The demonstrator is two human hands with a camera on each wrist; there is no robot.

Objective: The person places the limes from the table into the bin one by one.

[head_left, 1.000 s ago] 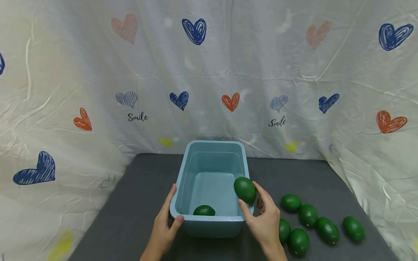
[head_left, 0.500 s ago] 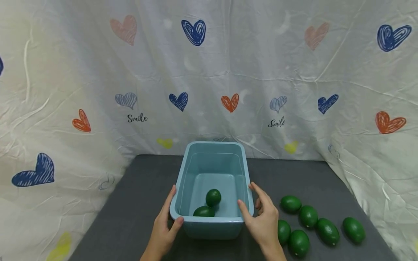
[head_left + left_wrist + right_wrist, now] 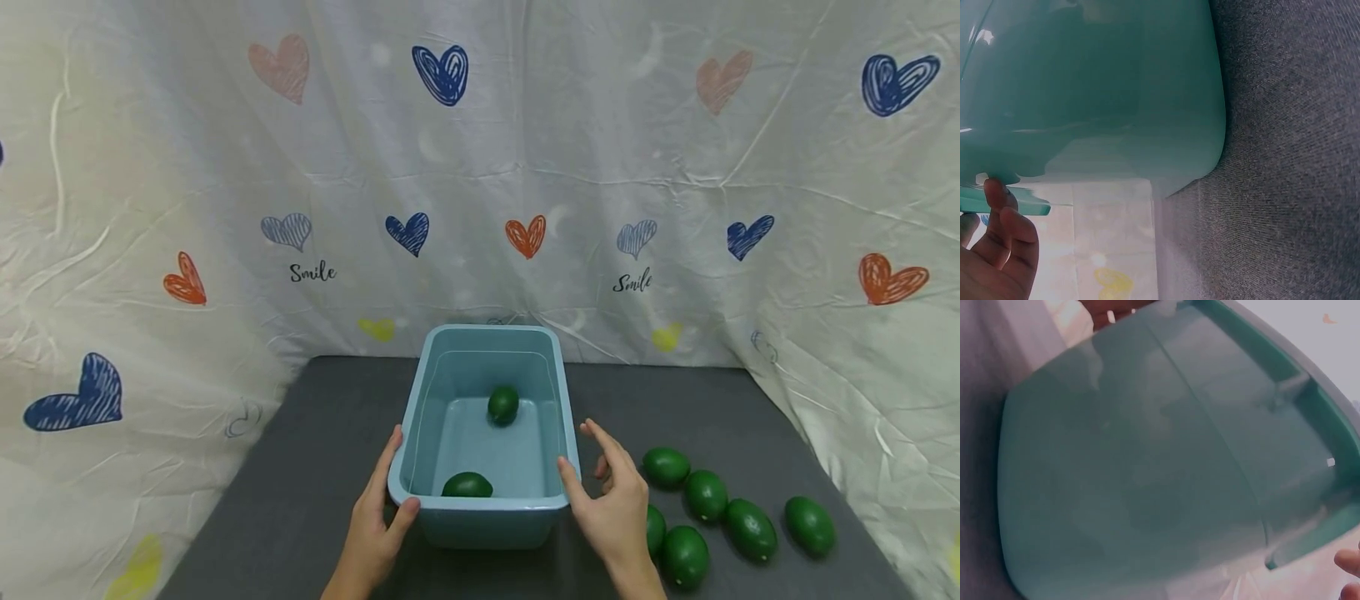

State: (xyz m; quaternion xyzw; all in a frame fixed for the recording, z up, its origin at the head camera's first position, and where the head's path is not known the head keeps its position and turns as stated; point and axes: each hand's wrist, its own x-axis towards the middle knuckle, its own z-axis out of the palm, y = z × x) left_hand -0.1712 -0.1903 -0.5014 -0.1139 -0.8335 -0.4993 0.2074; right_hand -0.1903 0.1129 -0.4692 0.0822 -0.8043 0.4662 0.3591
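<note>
A light-blue plastic bin stands on the dark table. One green avocado lies toward its far end and another avocado lies by the near wall, partly hidden by the rim. My left hand grips the bin's near-left corner, thumb at the front and fingers along the side; the left wrist view shows its curled fingers by the rim. Just outside the near-right corner is my right hand, fingers spread and holding nothing, its thumb at the rim. Only fingertips show in the right wrist view.
Several more avocados lie loose on the grey table, to the right of my right hand; one is partly behind that hand. A white curtain printed with hearts hangs behind the table and along both sides.
My right hand has let go of an avocado inside the bin, and it has rolled to the far end. That hand has moved slightly right; the left hand keeps its grip.
</note>
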